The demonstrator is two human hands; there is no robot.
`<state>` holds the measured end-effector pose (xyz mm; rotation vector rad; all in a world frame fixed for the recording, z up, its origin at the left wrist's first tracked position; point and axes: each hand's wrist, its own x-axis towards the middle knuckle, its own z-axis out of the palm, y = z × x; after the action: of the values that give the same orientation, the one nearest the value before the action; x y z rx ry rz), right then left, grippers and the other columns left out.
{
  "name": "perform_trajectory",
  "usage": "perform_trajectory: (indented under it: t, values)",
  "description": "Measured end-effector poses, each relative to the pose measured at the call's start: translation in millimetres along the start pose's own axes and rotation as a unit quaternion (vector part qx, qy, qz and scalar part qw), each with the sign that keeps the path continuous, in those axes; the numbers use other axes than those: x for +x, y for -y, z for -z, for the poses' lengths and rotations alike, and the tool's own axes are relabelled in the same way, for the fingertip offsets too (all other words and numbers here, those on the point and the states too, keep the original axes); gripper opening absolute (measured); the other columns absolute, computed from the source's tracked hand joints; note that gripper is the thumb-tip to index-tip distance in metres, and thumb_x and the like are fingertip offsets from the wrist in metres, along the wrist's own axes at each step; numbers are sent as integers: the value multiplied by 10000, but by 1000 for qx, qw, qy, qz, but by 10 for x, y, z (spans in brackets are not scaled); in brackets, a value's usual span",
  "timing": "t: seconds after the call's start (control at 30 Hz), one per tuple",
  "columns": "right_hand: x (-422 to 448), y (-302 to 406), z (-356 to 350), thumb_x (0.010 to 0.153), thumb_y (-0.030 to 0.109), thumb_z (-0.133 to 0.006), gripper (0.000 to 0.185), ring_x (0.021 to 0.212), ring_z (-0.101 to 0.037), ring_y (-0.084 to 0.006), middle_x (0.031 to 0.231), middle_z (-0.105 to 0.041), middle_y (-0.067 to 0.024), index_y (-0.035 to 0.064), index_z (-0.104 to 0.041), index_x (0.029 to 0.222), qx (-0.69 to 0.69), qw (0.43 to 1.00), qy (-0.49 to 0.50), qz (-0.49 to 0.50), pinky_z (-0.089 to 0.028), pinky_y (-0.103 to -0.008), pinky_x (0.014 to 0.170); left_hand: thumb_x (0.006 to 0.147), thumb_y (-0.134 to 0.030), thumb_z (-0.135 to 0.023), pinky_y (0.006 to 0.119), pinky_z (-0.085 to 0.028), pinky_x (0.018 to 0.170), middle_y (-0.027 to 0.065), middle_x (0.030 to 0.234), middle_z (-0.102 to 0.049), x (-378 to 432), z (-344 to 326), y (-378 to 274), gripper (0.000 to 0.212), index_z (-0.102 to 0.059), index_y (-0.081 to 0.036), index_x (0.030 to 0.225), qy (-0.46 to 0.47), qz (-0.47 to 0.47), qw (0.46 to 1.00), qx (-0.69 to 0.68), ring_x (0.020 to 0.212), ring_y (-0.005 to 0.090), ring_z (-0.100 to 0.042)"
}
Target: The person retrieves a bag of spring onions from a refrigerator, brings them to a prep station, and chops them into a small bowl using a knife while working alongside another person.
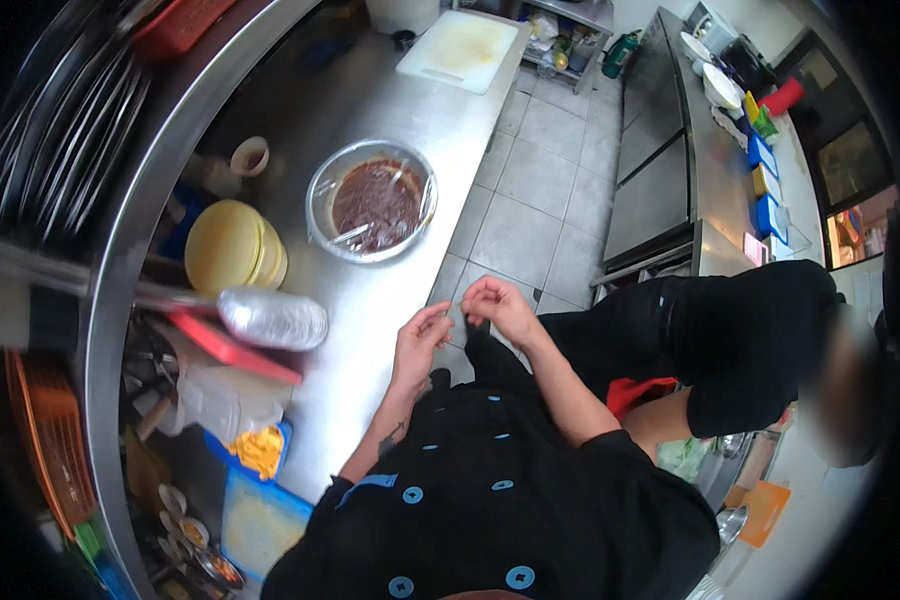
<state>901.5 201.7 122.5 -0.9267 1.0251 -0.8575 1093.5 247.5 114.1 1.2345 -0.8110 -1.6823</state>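
My left hand and my right hand are raised close together in front of my body, beside the table edge and above the floor. A tiny greenish bit shows at the pinched fingertips of my right hand; it is too small to name. My left index finger points toward it, with finger and thumb apart and nothing visible between them. On the steel worktable, ahead and to the left, sits a metal bowl of dark reddish-brown sauce, with clear plastic film over it.
Left are a foil-wrapped bundle, a yellow-lidded tub, a red lid and a blue container of yellow pieces. A white cutting board lies at the far end. A person in black bends close on my right, by a steel counter.
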Motion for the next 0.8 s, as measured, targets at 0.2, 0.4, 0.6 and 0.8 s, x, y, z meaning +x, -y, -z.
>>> perform_trajectory:
  t: [0.2, 0.4, 0.6, 0.8]
  values:
    - [1619, 172, 1587, 887, 70, -665, 107, 713, -665, -131, 877, -722, -69, 46, -664, 992, 69, 975, -209, 31, -525, -259, 636, 1004, -158, -595, 236, -458, 738, 44, 1017, -697, 617, -27, 129, 313, -623, -26, 1286, 82, 83, 990, 84, 839, 87, -589]
    - [3815, 992, 3246, 923, 84, -651, 119, 738, -668, -131, 915, -722, -84, 31, -655, 1030, 108, 946, -298, 72, -531, -253, 640, 1019, -180, -583, 250, -473, 887, 67, 1105, -694, 1767, -609, -301, 315, -610, -40, 1300, 63, 137, 984, 98, 990, 123, -623]
    - [6107, 1990, 4638, 934, 48, -596, 119, 707, -646, -124, 843, -703, -69, 25, -666, 1028, 81, 912, -374, 149, -505, -252, 598, 1029, -186, -556, 307, -474, 962, 91, 1159, -693, 2505, -1043, -611, 328, -589, -26, 1313, -48, 195, 969, 145, 1066, 164, -634]
    - [7842, 2987, 5202, 914, 36, -592, 104, 638, -638, -132, 809, -701, -74, 19, -680, 967, -111, 953, -266, 92, -488, -274, 525, 967, -228, -592, 357, -492, 916, 100, 1084, -669, 2442, -1205, -618, 353, -612, -23, 1254, -333, 257, 896, -140, 989, 213, -623]
